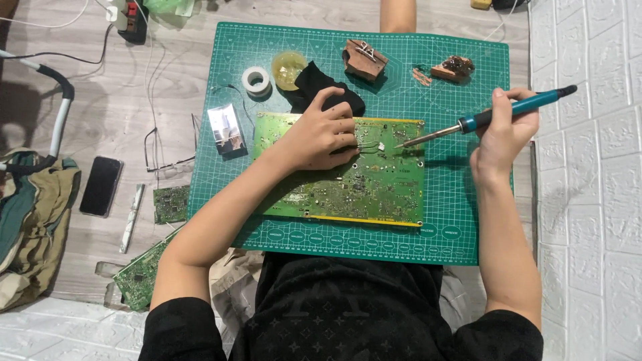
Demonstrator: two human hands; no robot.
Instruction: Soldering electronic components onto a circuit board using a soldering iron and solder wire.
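A large green circuit board (341,174) lies flat on a green cutting mat (455,200), which is spread on a pale wooden floor (100,100). The left hand (321,134) rests on the far part of the board, its grip closed on a pair of metal tweezers (368,145) whose tips point right toward a small pale part on the board. The right hand (501,130) hovers over the right side of the mat, its grip clamped on the blue handle of a soldering iron (481,119); the iron's metal tip slants down to the left and ends just beside the tweezer tips. On the far side of the mat sit a roll of solder wire (255,80), a round yellowish tin (289,68), a black cloth (321,87) and two brown blocks (364,59). On the floor to the left lie a black phone (101,186), a smaller circuit board (170,204) and a pair of glasses (167,157).
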